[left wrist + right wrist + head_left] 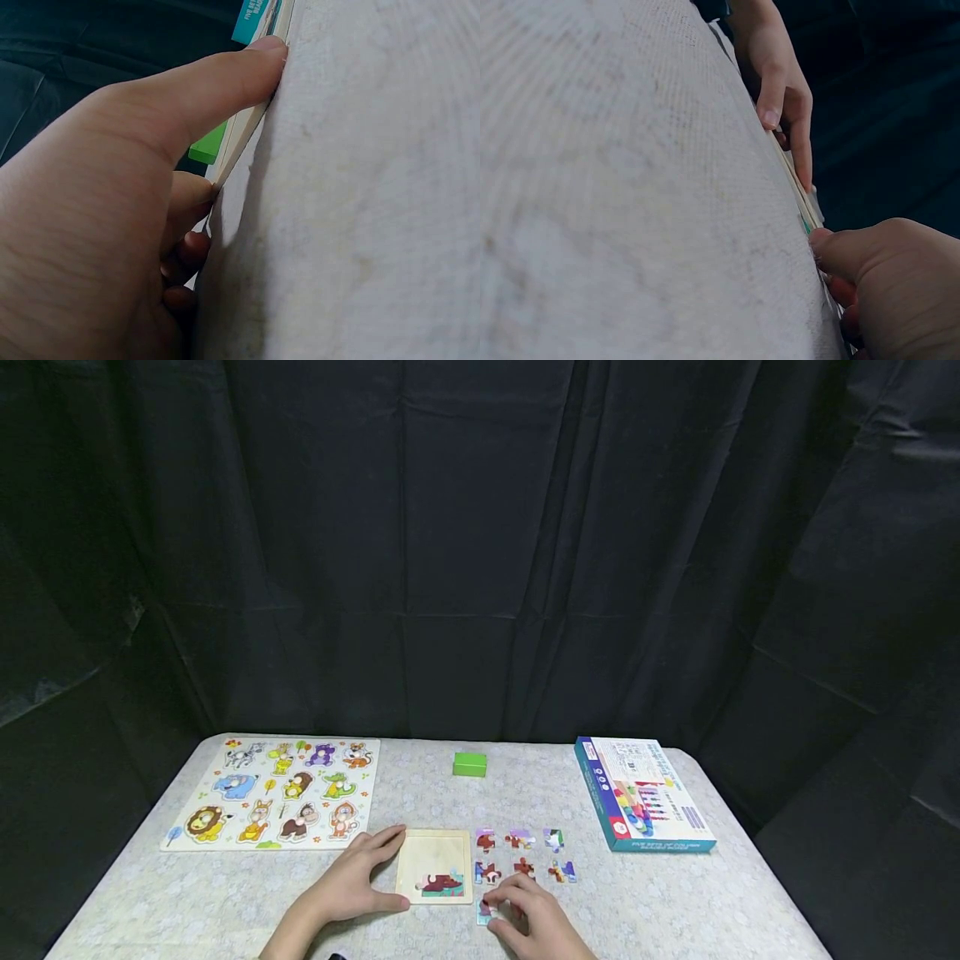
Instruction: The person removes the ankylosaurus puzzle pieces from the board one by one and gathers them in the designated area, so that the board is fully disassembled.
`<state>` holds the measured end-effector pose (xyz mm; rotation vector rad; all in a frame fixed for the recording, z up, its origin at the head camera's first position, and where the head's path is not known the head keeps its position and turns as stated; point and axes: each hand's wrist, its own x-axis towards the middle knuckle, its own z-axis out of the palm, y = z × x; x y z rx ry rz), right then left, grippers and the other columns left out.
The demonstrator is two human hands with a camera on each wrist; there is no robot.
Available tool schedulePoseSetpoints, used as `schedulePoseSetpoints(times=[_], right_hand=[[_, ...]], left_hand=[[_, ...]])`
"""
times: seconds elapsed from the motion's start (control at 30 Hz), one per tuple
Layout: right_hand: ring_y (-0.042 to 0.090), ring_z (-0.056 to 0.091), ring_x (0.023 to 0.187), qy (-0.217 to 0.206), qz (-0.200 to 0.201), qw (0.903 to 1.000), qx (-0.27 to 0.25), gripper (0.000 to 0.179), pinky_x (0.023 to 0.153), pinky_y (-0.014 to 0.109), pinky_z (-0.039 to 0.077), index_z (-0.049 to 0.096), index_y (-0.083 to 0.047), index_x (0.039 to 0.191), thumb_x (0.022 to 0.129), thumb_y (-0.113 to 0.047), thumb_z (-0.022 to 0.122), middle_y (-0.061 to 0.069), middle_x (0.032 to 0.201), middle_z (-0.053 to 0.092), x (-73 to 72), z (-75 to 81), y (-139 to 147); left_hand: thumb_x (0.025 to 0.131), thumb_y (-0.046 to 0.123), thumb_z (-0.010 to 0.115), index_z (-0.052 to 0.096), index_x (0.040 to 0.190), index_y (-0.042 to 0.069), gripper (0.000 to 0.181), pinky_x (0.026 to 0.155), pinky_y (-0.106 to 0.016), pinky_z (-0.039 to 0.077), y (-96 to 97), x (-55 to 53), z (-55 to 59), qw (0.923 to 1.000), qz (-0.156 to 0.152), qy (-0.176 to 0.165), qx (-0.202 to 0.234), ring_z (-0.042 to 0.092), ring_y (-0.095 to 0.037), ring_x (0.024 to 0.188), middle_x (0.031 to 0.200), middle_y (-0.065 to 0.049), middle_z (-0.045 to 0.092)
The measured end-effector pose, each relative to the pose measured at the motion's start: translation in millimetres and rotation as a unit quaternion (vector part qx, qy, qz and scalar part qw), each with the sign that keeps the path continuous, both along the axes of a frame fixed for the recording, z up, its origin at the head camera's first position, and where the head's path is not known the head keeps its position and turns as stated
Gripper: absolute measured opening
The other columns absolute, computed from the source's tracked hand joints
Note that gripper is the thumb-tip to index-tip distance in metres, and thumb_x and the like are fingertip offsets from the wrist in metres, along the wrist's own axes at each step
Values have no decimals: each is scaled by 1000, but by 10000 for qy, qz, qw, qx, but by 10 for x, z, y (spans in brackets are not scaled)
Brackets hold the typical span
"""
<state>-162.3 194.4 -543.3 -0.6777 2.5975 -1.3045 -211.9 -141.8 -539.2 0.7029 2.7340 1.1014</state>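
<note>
A square wooden puzzle tray (423, 852) lies at the table's front middle, with a few joined pieces (442, 883) in its lower right part. My left hand (352, 877) holds the tray's left side, index finger at the far corner and thumb (240, 75) near the front one. Just right of the tray, my right hand (536, 918) pinches a jigsaw piece (482, 920) low over the table, thumb and forefinger on its right side. Its teal edge (805, 223) barely shows in the right wrist view. Loose jigsaw pieces (522, 838) lie in two rows beyond that hand.
An animal peg puzzle board (258, 760) lies at the back left. A green block (470, 766) stands at the back middle. Toward the right is a flat bead game box (660, 793). Black curtains (480, 568) hang behind the cloth-covered table (675, 902).
</note>
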Motion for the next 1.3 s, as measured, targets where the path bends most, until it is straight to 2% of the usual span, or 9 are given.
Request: schedulePoseSetpoints(times=[0.37, 0.73, 1.0, 1.1, 1.2, 1.3], right_hand=[[0, 49, 83, -16, -23, 10000, 59, 26, 70, 23, 47, 77, -16, 120, 99, -33, 76, -9, 109, 61, 3, 11, -3], [1, 49, 82, -214, -68, 9997, 50, 28, 69, 23, 46, 77, -18, 120, 98, -35, 78, -8, 108, 61, 4, 44, -18], [3, 49, 85, -481, -27, 9984, 298, 28, 69, 23, 44, 76, -16, 121, 98, -32, 78, -6, 110, 60, -17, 160, -57], [2, 50, 82, -255, 152, 9987, 422, 27, 69, 23, 45, 75, -15, 122, 100, -31, 76, -6, 110, 60, -67, 233, -91], [1, 51, 78, 233, 354, 9981, 442, 26, 66, 21, 47, 74, -12, 122, 101, -29, 74, -3, 112, 63, -131, 295, -143], [4, 56, 82, 684, 337, 9962, 427, 27, 68, 22, 50, 74, -9, 122, 102, -26, 74, 1, 117, 67, -215, 373, -229]], left_hand=[[74, 53, 91, 51, 156, 2, 105, 112, -51, 44, 6, 1, 5, 10000, 34, 70, -26, 48, -15, 122, 168, -6, 44], [75, 54, 91, 51, 156, 3, 104, 111, -50, 45, -8, -2, -10, 9999, -1, 121, -50, 47, -13, 120, 168, -6, 44], [75, 55, 91, 50, 157, 3, 105, 112, -52, 44, -4, -1, -24, 10000, -6, -8, -16, 47, -14, 121, 168, -6, 43], [75, 55, 91, 50, 157, 4, 105, 111, -52, 45, -8, -6, -14, 10000, 11, 71, -30, 47, -13, 120, 168, -5, 43], [75, 55, 91, 51, 157, 3, 105, 111, -50, 45, -11, -8, -14, 9999, 9, 156, -61, 47, -12, 120, 168, -5, 44], [75, 55, 91, 51, 156, 3, 105, 111, -50, 45, -10, -7, -18, 9998, -7, 159, -85, 47, -13, 121, 168, -5, 43]])
